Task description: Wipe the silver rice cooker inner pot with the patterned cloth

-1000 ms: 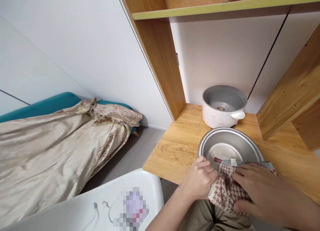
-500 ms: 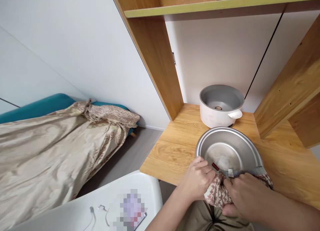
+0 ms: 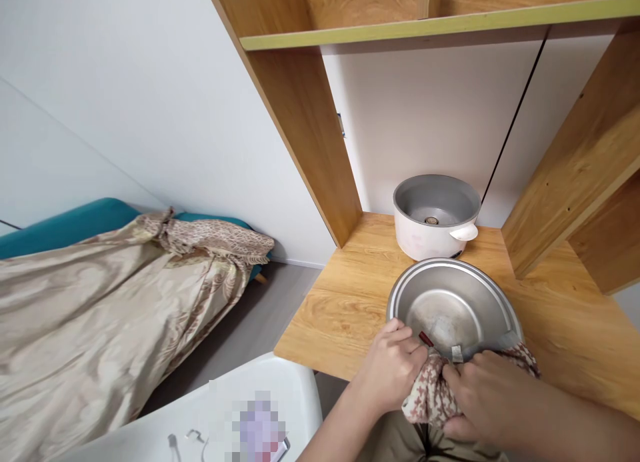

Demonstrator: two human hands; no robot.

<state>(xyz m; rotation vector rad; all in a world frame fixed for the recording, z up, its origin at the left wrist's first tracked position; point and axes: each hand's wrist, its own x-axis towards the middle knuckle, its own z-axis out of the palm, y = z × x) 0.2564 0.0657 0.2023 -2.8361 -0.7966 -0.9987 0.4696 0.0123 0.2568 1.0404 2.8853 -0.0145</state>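
A round grey metal pot is tilted toward me at the front of the wooden tabletop, its inside facing up. My left hand is closed at its near left rim, against the bunched cloth. My right hand grips a white and reddish-brown patterned cloth at the near rim. More of that cloth shows at the pot's right edge. A small white tag and a dark red strip lie by the rim. Behind the pot stands a white cooker body with a grey inside and a side handle.
Wooden uprights flank the tabletop, and a yellow-edged shelf hangs above. At lower left is a white surface with cables and a blurred item. A beige cloth covers teal furniture further left.
The view has shifted slightly, so the scene sits a little lower and further left. Both hands keep their hold at the pot's near rim, with the cloth slightly shifted.
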